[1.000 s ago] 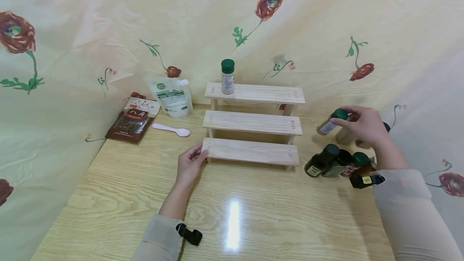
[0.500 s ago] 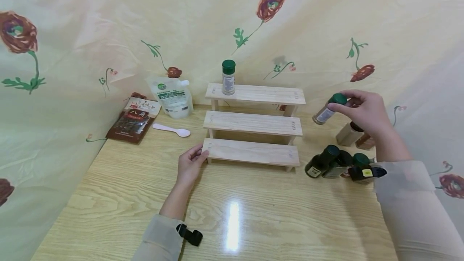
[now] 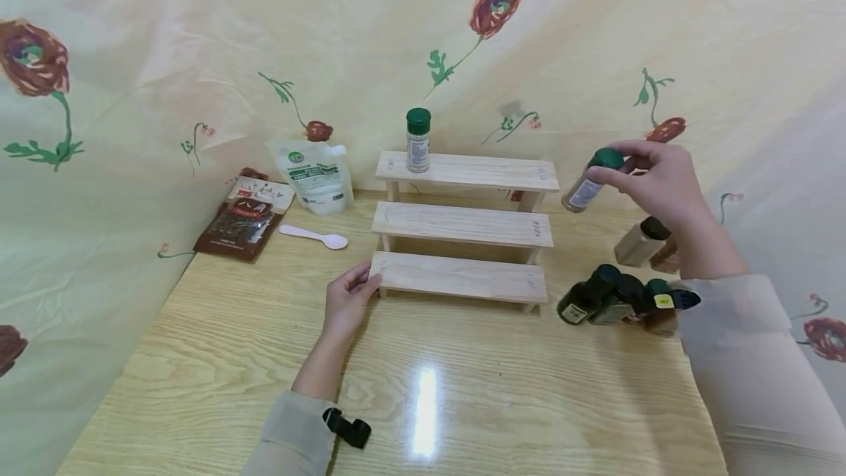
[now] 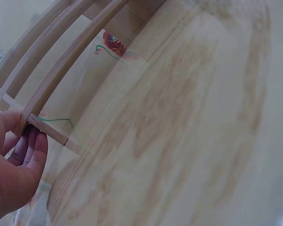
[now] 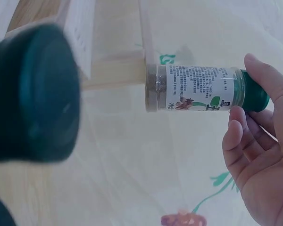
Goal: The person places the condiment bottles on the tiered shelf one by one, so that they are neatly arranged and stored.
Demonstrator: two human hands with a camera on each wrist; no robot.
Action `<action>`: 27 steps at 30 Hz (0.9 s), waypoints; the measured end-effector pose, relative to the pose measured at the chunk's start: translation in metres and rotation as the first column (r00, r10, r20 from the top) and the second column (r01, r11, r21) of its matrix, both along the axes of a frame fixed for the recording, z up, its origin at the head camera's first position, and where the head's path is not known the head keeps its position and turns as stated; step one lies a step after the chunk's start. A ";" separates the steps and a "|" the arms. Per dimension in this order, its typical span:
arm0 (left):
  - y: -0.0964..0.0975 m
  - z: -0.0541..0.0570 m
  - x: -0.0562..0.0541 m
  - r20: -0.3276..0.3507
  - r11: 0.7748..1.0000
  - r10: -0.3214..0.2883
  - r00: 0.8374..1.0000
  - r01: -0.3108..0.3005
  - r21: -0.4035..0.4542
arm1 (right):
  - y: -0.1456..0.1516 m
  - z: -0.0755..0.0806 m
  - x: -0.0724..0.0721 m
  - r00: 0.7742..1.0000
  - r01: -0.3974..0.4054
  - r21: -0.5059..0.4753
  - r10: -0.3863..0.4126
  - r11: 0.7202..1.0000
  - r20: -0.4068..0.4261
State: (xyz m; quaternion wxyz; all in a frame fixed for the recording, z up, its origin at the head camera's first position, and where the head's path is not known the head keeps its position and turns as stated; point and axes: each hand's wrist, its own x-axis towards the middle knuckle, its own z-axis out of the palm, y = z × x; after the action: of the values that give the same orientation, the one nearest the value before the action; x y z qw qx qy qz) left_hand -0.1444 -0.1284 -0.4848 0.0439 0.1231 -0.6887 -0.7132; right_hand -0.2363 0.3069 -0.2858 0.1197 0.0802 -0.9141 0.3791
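Observation:
My right hand (image 3: 661,175) grips a spice jar (image 3: 584,189) by its green cap, holding it tilted above the table to the right of the wooden three-tier rack (image 3: 463,225). The right wrist view shows this jar (image 5: 198,88) with a white printed label and powder inside. My left hand (image 3: 347,303) pinches the left end of the rack's lowest tier; in the left wrist view, the fingers (image 4: 37,153) curl under that board's end. Another green-capped jar (image 3: 418,142) stands upright at the left of the top tier.
Several dark bottles (image 3: 588,296) cluster right of the rack, partly behind my right wrist. A dark-capped jar (image 3: 640,242) stands behind them. To the left are a white spouted pouch (image 3: 317,178), a brown packet (image 3: 244,219) and a pale spoon (image 3: 317,236). A floral curtain (image 3: 370,42) hangs behind.
My right hand has lifted the jar up and slightly left, away from the other jars, uncovering the dark-capped one. My left hand stays on the rack.

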 end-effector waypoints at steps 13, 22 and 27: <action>-0.001 -0.001 0.000 -0.003 1.000 -0.008 1.000 0.008 -0.002 | -0.031 0.018 -0.011 0.997 -0.064 -0.011 0.063 0.998 -0.039; -0.002 0.000 0.000 -0.002 1.000 -0.013 1.000 0.013 0.005 | -0.051 0.020 -0.020 0.996 -0.078 -0.033 0.076 0.996 -0.036; -0.001 -0.001 0.000 -0.011 1.000 -0.007 1.000 0.007 -0.013 | -0.060 0.021 -0.023 0.997 -0.078 -0.023 0.078 0.997 -0.025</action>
State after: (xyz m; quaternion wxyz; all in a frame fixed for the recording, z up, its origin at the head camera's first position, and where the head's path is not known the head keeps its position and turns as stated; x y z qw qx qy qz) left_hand -0.1448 -0.1292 -0.4854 0.0458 0.1164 -0.6935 -0.7095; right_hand -0.2593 0.2466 -0.2651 0.1167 0.1189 -0.9042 0.3934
